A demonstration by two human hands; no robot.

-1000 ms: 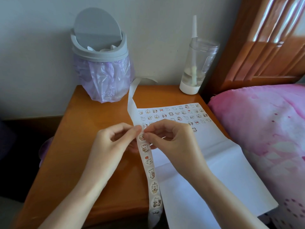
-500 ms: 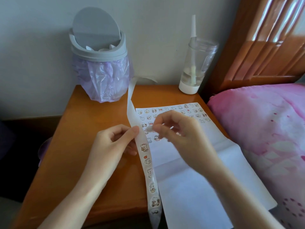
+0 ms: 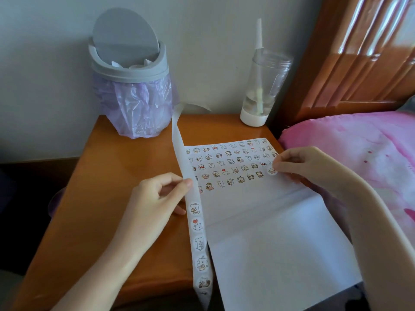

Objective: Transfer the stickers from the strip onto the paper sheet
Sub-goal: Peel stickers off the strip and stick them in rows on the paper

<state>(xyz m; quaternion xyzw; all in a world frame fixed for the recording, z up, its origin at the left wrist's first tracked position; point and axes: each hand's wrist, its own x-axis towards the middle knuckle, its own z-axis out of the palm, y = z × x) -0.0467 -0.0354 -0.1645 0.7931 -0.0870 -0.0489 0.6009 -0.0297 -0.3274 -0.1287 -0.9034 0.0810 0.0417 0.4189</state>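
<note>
A long white sticker strip runs from the table's back down past its front edge, with several round cartoon stickers on its lower part. My left hand pinches the strip's bare middle between thumb and forefinger. A white paper sheet lies on the table with several rows of stickers across its far half. My right hand pinches one round sticker at the right end of the fourth row, touching or just above the paper.
A grey swing-lid bin with a purple bag stands at the back left of the wooden bedside table. A clear bottle stands at the back right. A pink bed cover and wooden headboard lie to the right.
My right hand peeled a sticker off the strip and carried it right, to the sheet's right edge. My left hand kept its pinch on the strip.
</note>
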